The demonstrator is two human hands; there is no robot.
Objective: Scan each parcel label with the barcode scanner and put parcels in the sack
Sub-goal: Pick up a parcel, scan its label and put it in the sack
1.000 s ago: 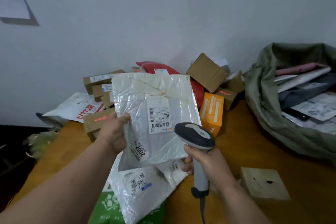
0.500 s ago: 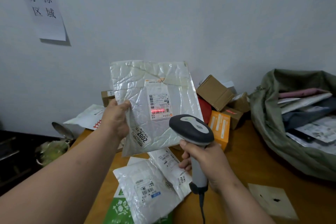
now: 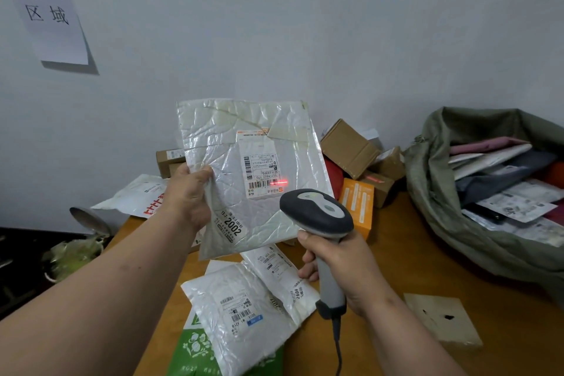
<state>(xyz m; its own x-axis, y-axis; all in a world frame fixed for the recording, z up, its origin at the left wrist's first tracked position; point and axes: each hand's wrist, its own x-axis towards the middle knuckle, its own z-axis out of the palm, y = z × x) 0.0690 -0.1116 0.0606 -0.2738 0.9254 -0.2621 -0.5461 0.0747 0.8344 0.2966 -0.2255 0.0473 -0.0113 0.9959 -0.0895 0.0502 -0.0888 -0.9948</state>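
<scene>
I am mid-scan: my left hand (image 3: pixel 189 195) grips the silver parcel (image 3: pixel 250 174) upright at centre, my right hand (image 3: pixel 338 265) grips the barcode scanner (image 3: pixel 317 217), its red line on the label (image 3: pixel 259 168); next, I judge, the sack (image 3: pixel 433 192) at three o'clock.

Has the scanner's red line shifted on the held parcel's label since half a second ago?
Yes. The red line has slid right along the label, now overrunning its right edge.

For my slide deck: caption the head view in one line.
Left hand holds up a white bubble mailer while the right hand aims the barcode scanner, its red line on the label.
</scene>
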